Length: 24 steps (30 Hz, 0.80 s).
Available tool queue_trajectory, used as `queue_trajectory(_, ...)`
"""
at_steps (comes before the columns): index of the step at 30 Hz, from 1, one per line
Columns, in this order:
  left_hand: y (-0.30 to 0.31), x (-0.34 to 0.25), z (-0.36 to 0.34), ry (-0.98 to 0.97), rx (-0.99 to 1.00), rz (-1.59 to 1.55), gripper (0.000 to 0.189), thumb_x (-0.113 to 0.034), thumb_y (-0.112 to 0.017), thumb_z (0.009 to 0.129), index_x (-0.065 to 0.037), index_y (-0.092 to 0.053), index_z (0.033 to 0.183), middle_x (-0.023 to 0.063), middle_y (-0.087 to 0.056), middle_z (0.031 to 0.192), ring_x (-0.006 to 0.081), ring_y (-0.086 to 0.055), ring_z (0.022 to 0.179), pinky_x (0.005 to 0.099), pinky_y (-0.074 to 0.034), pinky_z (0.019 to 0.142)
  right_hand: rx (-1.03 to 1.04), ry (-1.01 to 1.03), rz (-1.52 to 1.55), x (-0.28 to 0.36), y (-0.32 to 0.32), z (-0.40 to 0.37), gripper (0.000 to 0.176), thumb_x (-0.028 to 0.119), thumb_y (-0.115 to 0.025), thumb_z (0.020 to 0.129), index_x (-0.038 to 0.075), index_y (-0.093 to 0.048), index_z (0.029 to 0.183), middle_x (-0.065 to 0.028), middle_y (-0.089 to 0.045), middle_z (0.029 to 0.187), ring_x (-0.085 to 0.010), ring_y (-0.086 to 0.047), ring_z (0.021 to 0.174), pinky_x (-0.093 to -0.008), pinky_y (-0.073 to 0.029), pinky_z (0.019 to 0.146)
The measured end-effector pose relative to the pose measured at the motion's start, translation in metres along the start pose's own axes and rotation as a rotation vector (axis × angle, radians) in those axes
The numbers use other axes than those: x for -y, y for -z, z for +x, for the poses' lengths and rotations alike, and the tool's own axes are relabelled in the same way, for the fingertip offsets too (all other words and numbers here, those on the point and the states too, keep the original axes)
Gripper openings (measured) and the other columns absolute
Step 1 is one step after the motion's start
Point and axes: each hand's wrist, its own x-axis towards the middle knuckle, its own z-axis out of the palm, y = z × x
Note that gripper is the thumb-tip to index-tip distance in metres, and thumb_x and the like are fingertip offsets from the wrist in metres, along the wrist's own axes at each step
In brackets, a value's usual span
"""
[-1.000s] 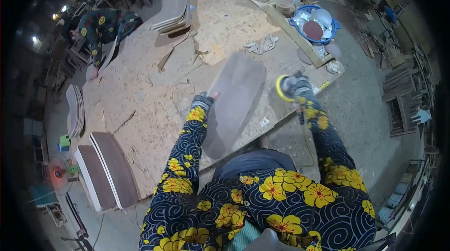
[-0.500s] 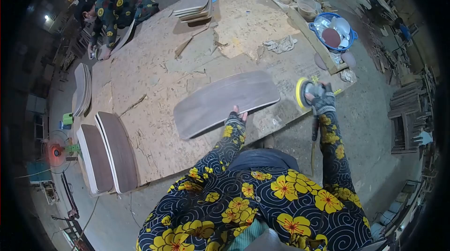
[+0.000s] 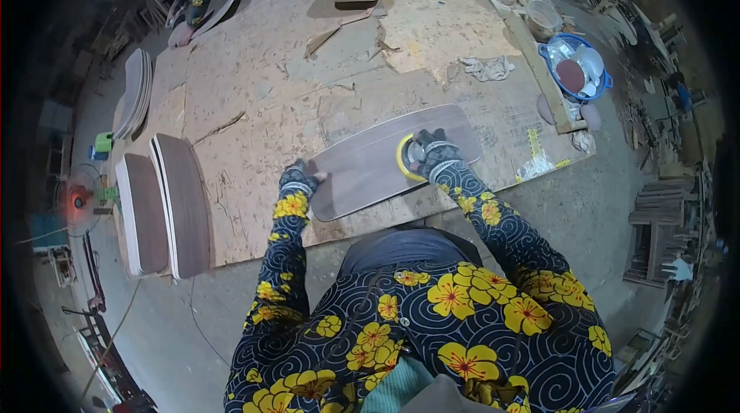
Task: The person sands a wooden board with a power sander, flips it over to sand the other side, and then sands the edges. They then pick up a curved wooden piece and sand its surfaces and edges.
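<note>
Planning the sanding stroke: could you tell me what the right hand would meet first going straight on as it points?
The right hand, holding the sander, points up-left: first the far edge of the panel, then probably the worktable; depth is unclear.

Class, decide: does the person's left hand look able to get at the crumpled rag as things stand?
Probably not without leaning: the left hand rests on the wooden panel, while the rag lies well beyond it, though nothing blocks the way.
</note>
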Motion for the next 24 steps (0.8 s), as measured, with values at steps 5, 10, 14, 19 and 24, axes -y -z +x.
queue_trajectory(5, 0.002, 0.016, 0.007, 0.024, 0.345, 0.156, 0.115, -0.053, -0.083, 0.062, -0.003, -0.026, 0.148, 0.021, -0.029, 0.152, 0.0329, -0.028, 0.141, 0.0365, -0.026, 0.116, 0.022, -0.269, -0.148, -0.066, -0.022, 0.1, 0.063, 0.032, -0.076, 0.074, 0.016, -0.043, 0.126, -0.021, -0.048, 0.124, -0.0403, -0.059, 0.104, -0.0503, -0.056, 0.07)
queue_trajectory(10, 0.011, 0.003, 0.026, 0.029, 0.507, 0.266, 0.113, -0.048, -0.084, 0.06, -0.001, -0.029, 0.147, 0.0193, -0.031, 0.152, 0.0298, -0.031, 0.14, 0.0346, -0.026, 0.116, 0.128, -0.303, -0.046, -0.023, 0.03, 0.095, 0.061, 0.033, -0.074, 0.078, 0.015, -0.042, 0.127, -0.0198, -0.047, 0.126, -0.0411, -0.058, 0.106, -0.0477, -0.056, 0.055)
queue_trajectory(14, 0.005, 0.01, 0.027, 0.023, 0.48, 0.246, 0.114, -0.051, -0.084, 0.059, -0.001, -0.03, 0.146, 0.0184, -0.029, 0.153, 0.0296, -0.029, 0.142, 0.0341, -0.025, 0.116, -0.059, -0.383, -0.059, 0.034, 0.029, 0.066, 0.07, 0.037, -0.081, 0.067, 0.018, -0.052, 0.128, -0.0082, -0.052, 0.128, -0.0328, -0.051, 0.123, -0.0423, -0.047, 0.098)
queue_trajectory(19, -0.014, 0.023, 0.034, -0.044, 0.367, 0.215, 0.107, -0.047, -0.087, 0.057, 0.0, -0.04, 0.141, 0.0206, -0.036, 0.149, 0.0322, -0.034, 0.138, 0.0363, -0.03, 0.114, 0.25, -0.39, -0.269, -0.051, 0.025, 0.129, 0.062, 0.04, -0.072, 0.077, 0.017, -0.052, 0.131, -0.0098, -0.043, 0.143, -0.0293, -0.046, 0.128, -0.0416, -0.041, 0.105)
queue_trajectory(24, -0.008, 0.021, 0.033, -0.055, 0.422, 0.202, 0.111, -0.047, -0.087, 0.059, -0.001, -0.034, 0.144, 0.0194, -0.027, 0.153, 0.0325, -0.027, 0.142, 0.0366, -0.025, 0.116, 0.097, -0.288, -0.578, -0.043, 0.023, 0.125, 0.053, 0.041, -0.063, 0.084, 0.019, -0.053, 0.131, -0.0115, -0.041, 0.143, -0.0283, -0.042, 0.132, -0.0412, -0.036, 0.108)
